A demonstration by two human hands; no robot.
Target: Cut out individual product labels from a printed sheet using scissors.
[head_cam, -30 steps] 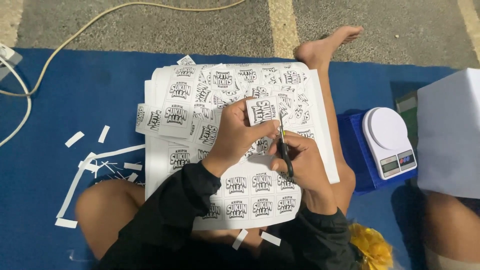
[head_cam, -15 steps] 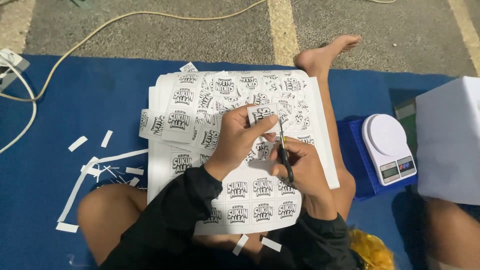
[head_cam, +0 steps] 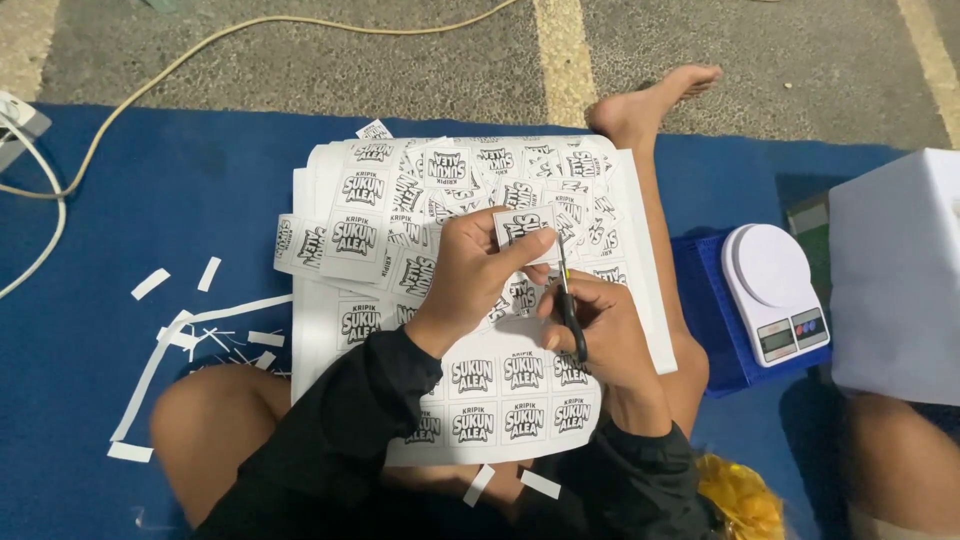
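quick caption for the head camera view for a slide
Seated on a blue mat, a person's left hand holds a printed label while the right hand trims it with scissors.

The person wears a black long-sleeved top; both sleeves (head_cam: 350, 420) run down to the wrists and bunch in soft folds at the cuffs, the cloth plain and unmarked. The left hand (head_cam: 470, 275) and the right hand (head_cam: 600, 330) are bare, with no gloves, rings or watch in sight. The legs are bare from the knees down, and the foot (head_cam: 650, 100) on the far side has no shoe or sock. A bit of bright yellow fabric (head_cam: 740, 500) shows at the near right, beside the black sleeve.
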